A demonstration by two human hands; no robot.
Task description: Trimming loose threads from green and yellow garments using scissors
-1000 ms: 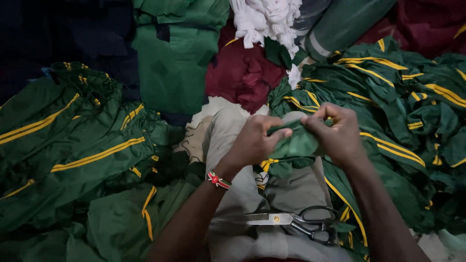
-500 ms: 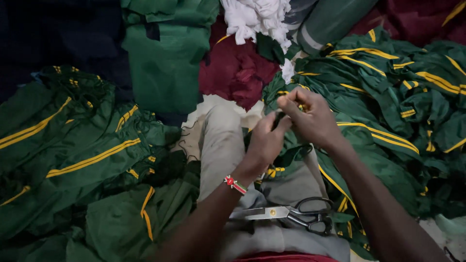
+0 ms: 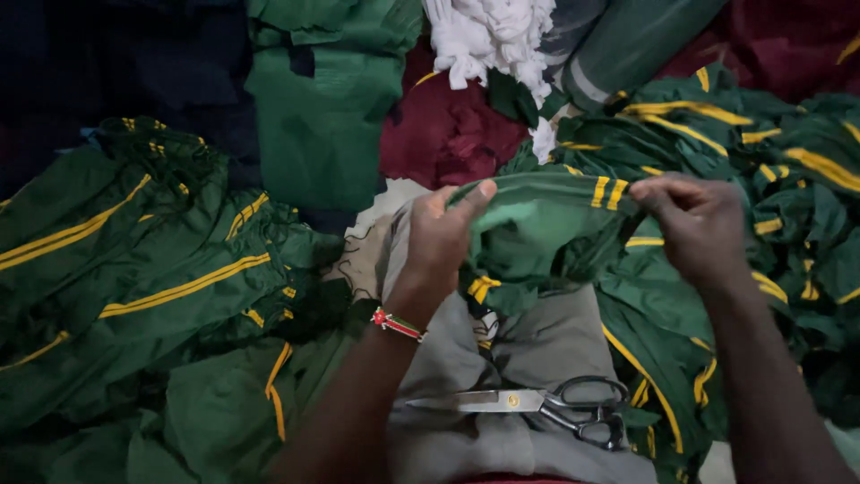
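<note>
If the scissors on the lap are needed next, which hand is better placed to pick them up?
Probably the right hand. The scissors lie with their black handles toward the right side and the blades pointing left. Both hands hold the green garment stretched between them; the left hand is nearer the blade tips.

Green garment (image 3: 537, 237) — slightly glossy cloth; scissors (image 3: 537, 403) — shiny metal, dark handles

Scissors (image 3: 546, 405) on grey lap (image 3: 537, 350)
</note>
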